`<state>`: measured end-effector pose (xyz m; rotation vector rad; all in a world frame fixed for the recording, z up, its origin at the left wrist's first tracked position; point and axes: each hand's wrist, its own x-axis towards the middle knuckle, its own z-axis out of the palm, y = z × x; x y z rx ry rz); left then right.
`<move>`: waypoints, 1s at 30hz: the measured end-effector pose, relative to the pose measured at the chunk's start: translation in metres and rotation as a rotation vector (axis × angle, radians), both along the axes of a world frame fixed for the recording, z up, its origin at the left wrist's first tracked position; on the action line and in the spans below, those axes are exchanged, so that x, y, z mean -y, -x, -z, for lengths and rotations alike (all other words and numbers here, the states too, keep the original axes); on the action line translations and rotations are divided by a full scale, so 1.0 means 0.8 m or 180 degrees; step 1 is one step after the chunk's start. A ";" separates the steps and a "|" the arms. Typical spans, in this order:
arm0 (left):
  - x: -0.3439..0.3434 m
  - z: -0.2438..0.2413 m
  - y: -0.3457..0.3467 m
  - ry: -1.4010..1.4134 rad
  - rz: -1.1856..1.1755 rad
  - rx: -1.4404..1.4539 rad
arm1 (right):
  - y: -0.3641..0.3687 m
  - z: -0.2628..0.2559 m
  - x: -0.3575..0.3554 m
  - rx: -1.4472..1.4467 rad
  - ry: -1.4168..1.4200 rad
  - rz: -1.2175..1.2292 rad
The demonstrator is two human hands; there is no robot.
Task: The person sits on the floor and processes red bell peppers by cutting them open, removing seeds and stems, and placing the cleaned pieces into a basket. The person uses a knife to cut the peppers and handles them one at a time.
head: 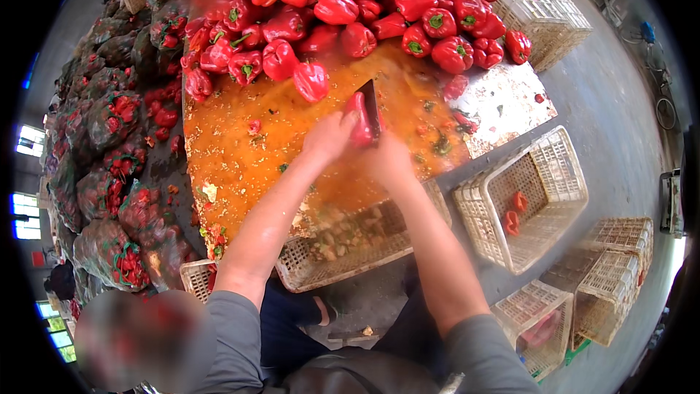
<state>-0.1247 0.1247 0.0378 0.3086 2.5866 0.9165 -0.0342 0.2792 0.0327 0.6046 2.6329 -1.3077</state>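
My left hand [330,135] grips a red bell pepper [359,123] above the wet, orange-stained work table [246,137]. In my blurred right hand [389,157] is a knife, its broad dark blade [371,99] pointing away from me along the pepper's right side. Whether the edge has entered the flesh cannot be seen. A large heap of whole red bell peppers [336,8] covers the table's far part. Seeds and scraps are strewn over the near surface. Below my wrists, a plastic crate [350,273] against the table's front edge holds pale and green pepper cores.
At the right on the floor stands a white plastic crate [476,202] with two orange-red pieces inside. More crates [607,279] sit at the lower right, and a stack [538,16] rises at the far right. Filled mesh sacks [104,126] line the left side.
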 end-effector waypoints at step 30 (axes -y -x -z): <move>-0.002 0.029 0.004 -0.0044 -0.0168 -0.1299 | -0.084 -0.057 -0.023 -0.0720 -0.0118 -0.0287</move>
